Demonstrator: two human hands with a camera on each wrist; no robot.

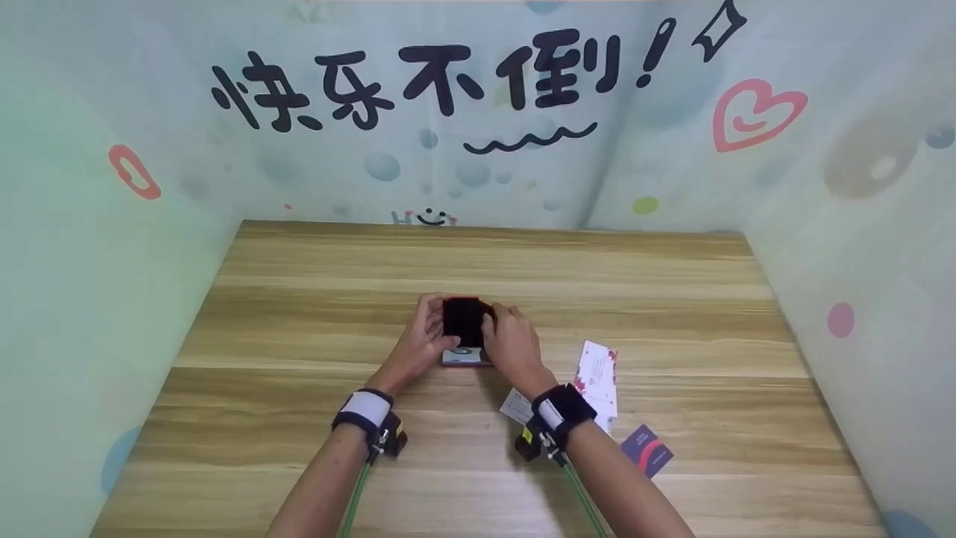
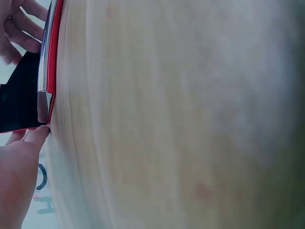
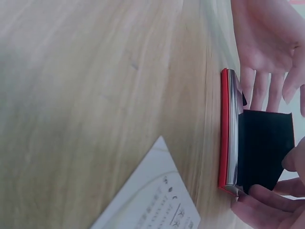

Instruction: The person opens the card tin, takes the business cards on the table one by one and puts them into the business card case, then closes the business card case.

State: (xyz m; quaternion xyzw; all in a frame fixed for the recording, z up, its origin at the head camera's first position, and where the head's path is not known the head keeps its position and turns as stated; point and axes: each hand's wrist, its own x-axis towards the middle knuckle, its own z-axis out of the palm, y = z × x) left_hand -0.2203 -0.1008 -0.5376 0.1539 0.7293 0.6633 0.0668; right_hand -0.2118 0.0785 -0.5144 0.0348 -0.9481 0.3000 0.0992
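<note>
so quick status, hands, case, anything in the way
Left hand and right hand holding red case. Black-lined lid raised. Loose cards off right, apart from case. Nothing seen blocking.

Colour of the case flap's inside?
The flap is black inside, clearest in the right wrist view.

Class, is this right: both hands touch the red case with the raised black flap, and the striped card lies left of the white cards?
Not quite: the head view shows the striped card right of the white cards. The left hand and right hand do touch the red case with the raised black flap.
</note>
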